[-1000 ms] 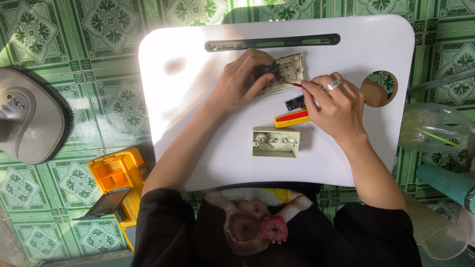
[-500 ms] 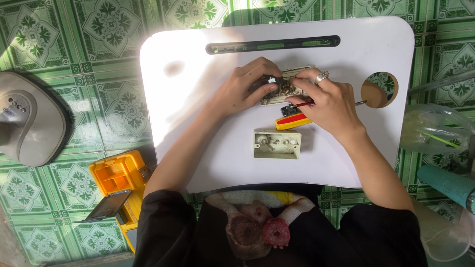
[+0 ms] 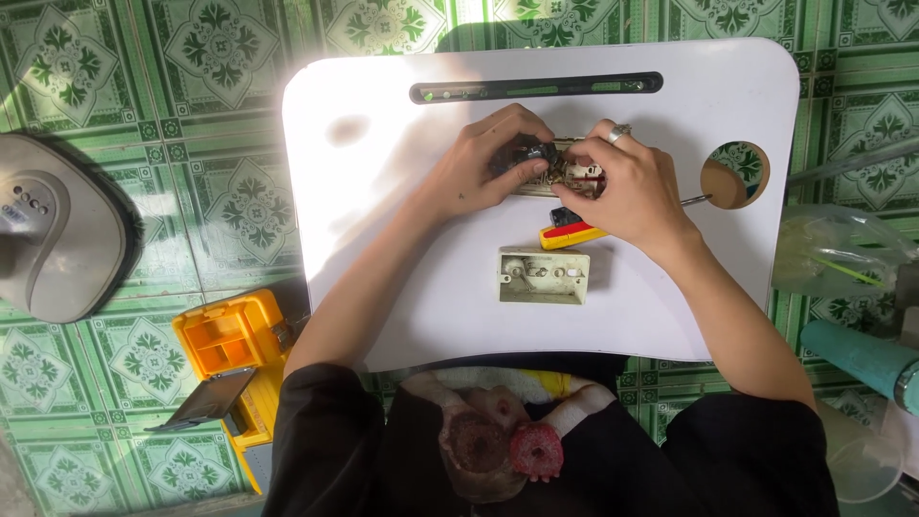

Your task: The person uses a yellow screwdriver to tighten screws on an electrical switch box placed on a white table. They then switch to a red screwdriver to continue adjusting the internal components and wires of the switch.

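Under both hands [image 3: 565,177] — switch part [image 3: 574,174], mostly hidden

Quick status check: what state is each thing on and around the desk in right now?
left hand: gripping the switch plate's left end
right hand: gripping its right end, ring on a finger
switch plate: held flat on the lap desk, inner parts exposed
back box: lying loose, open side up, untouched
red-yellow tool: lying partly under the right hand
yellow toolbox: lid open, on the floor
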